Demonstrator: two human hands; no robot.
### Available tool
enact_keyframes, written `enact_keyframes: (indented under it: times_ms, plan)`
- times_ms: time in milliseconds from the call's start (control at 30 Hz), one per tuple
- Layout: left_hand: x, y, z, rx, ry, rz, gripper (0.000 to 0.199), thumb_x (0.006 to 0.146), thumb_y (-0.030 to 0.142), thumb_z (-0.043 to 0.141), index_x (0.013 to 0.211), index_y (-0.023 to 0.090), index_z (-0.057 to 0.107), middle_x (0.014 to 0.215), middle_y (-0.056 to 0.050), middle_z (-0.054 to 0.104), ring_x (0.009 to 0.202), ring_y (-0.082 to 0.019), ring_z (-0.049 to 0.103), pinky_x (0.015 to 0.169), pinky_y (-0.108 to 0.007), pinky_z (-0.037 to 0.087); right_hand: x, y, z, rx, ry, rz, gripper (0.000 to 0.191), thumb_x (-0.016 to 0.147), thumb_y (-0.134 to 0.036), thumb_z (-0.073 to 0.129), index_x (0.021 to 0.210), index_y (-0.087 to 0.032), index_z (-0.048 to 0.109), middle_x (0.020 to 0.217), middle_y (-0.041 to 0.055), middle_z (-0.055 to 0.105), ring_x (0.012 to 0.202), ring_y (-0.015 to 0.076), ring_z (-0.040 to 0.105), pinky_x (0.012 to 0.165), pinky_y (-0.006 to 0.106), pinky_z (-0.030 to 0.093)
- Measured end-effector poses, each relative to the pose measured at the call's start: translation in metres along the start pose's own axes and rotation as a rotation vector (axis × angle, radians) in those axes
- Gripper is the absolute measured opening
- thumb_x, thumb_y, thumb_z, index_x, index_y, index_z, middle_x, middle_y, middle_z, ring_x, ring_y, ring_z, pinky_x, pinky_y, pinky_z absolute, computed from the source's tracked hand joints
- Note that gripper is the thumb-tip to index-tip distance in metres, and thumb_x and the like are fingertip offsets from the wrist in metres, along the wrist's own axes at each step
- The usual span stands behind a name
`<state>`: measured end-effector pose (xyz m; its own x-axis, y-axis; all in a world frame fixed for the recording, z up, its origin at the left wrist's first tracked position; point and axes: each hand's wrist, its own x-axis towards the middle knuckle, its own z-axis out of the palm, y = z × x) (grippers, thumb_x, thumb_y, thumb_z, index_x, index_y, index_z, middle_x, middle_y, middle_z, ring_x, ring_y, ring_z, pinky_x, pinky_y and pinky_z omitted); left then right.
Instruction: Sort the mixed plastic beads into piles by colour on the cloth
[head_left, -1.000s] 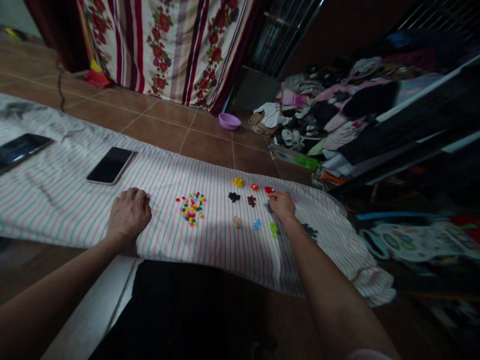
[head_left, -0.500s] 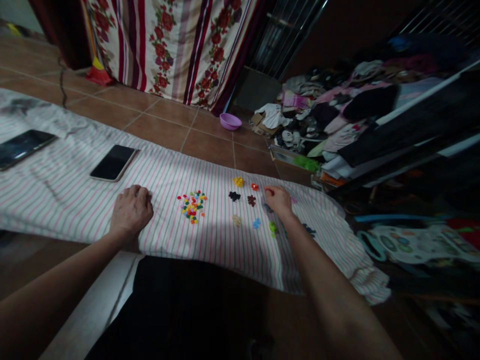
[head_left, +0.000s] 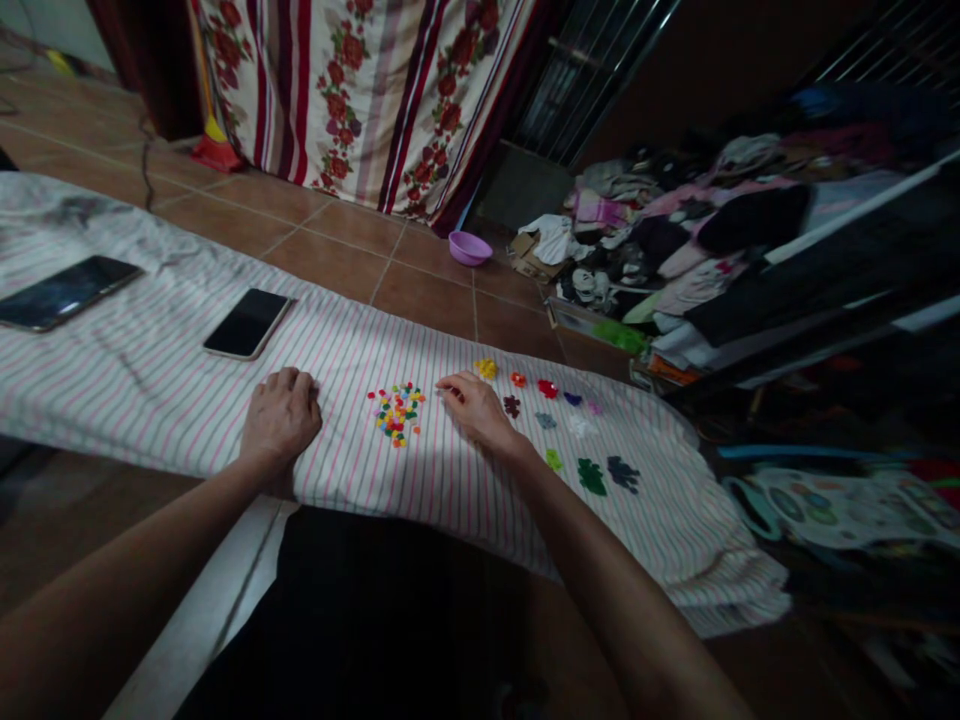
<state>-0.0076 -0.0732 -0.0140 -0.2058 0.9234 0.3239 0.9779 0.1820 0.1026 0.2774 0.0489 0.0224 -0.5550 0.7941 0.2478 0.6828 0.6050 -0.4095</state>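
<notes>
My left hand rests palm down on the striped cloth, its fingers curled in, with nothing visible in them. Right of it lies a mixed pile of small coloured pieces. Just beside this pile hovers my right hand, thumb and forefinger slightly apart, nothing visible between them. Beyond it are single-colour heaps: yellow pieces, orange pieces, red pieces, brown pieces, grey pieces, white pieces, lime pieces and dark green pieces. My right hand and forearm hide some heaps.
A phone and a larger dark-screened device lie on the cloth at left. Past its far edge, a purple basin stands on the tiled floor. Piled clothes and a pale plastic toy are at right.
My right hand has moved left from the sorted heaps to the edge of the mixed pile, and its fingers have parted. My left hand stays on the cloth. The view has shifted slightly.
</notes>
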Motion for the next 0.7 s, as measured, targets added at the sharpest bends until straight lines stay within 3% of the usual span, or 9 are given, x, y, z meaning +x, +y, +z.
enact_keyframes:
  times_ms: [267,700]
  plan:
    - [0.000,0.001,-0.002,-0.042,-0.020,-0.008,0.026,0.089,0.025,0.036,0.102,0.016,0.056,0.104,-0.015,0.058,0.099,-0.030,0.052,0.079,-0.041,0.038,0.003,-0.016,0.028,-0.065,-0.077,0.075,0.009,0.086,-0.016,0.058,0.090,-0.021,0.065,0.095,0.0039,0.065,0.088,0.0167,0.059,0.078,0.027,0.043]
    - [0.000,0.001,-0.001,-0.036,-0.013,-0.001,0.025,0.090,0.026,0.036,0.101,0.015,0.056,0.103,-0.015,0.058,0.098,-0.030,0.053,0.080,-0.042,0.038,-0.001,-0.015,0.041,-0.041,-0.019,0.089,0.012,0.084,-0.012,0.054,0.089,-0.021,0.061,0.090,0.0032,0.065,0.085,0.0164,0.058,0.076,0.027,0.042]
